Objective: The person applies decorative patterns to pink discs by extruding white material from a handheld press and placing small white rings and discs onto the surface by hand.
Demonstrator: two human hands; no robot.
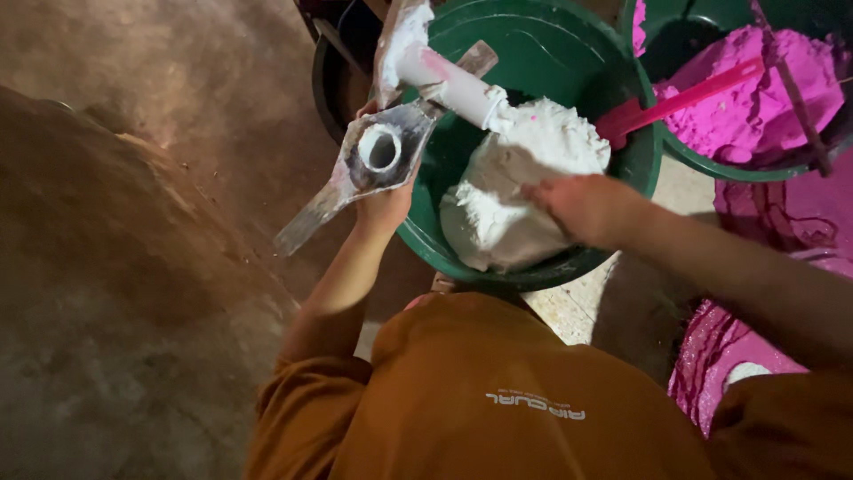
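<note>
Gripping a flat metal bladed fitting with a round white-caked hole (378,156), our left hand (384,206) closes under it just outside the round green plastic basin's (542,44) near-left rim. Our right hand (582,206) presses, fingers spread, on the white powder lump (524,182) inside the basin. Bare brown floor (133,222) lies open to our left; a second green tub of pink powder (755,98) crowds the right.

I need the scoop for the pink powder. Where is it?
In the head view, upper right: the pink scoop lies across the rims of the two green tubs, its blade end beside the white paste.
</note>
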